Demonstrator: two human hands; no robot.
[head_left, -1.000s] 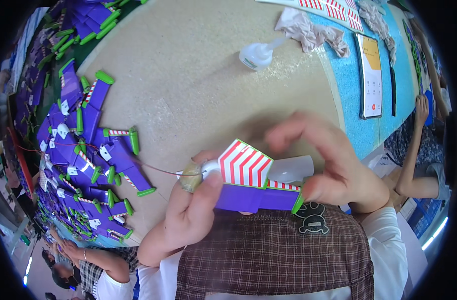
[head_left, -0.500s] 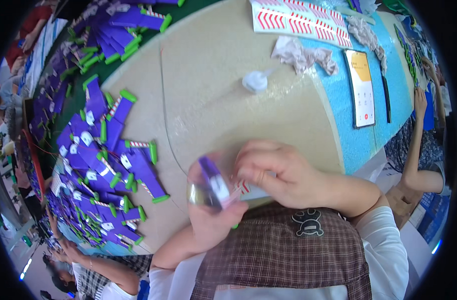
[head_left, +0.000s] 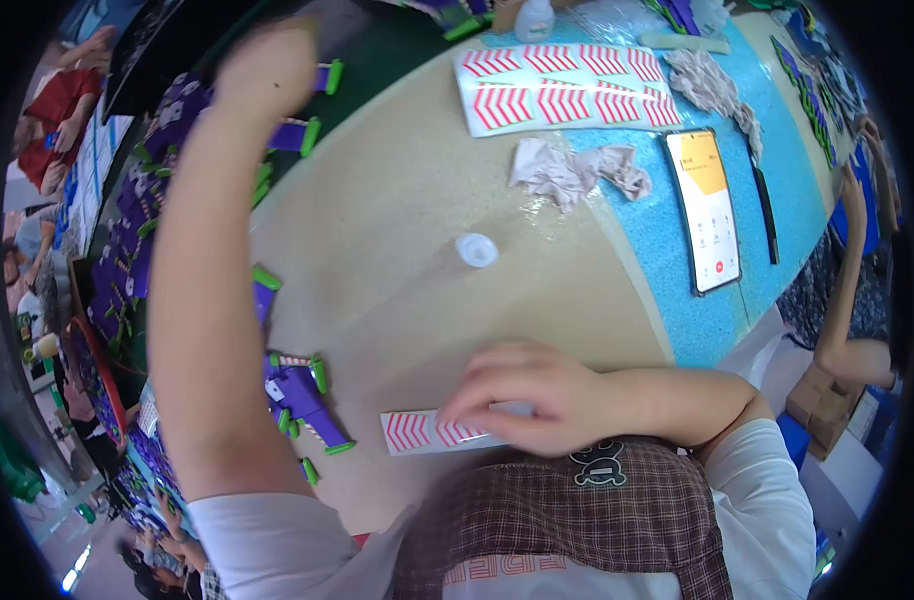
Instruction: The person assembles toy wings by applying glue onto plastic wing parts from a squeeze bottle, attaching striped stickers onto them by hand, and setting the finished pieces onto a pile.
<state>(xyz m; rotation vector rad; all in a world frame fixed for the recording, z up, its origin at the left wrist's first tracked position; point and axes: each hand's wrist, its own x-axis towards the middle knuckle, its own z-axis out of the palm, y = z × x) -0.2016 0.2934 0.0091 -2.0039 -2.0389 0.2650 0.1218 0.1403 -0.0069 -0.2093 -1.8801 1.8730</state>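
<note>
My left arm stretches toward the far left, and my left hand (head_left: 275, 75) is over a heap of purple pieces with green ends. Its fingers are blurred and hidden, so whatever it holds does not show. Close to my body, my right hand (head_left: 527, 395) has bent fingers closed at a white sticker strip (head_left: 409, 432) with red chevrons, covering part of it. Loose purple-and-green pieces (head_left: 305, 395) lie to the left of the strip, partly behind my left forearm.
A small white cap-like item (head_left: 477, 250) sits mid-table. Beyond it are a chevron sticker sheet (head_left: 567, 90), crumpled tissue (head_left: 567, 170) and a white bottle (head_left: 534, 20). A phone (head_left: 704, 210) and a black pen (head_left: 765, 212) lie on the blue surface at right. Other people work nearby.
My left hand has swung from in front of me to the far-left heap; the purple piece it held no longer shows. My right hand stays near the strip, which is now more exposed.
</note>
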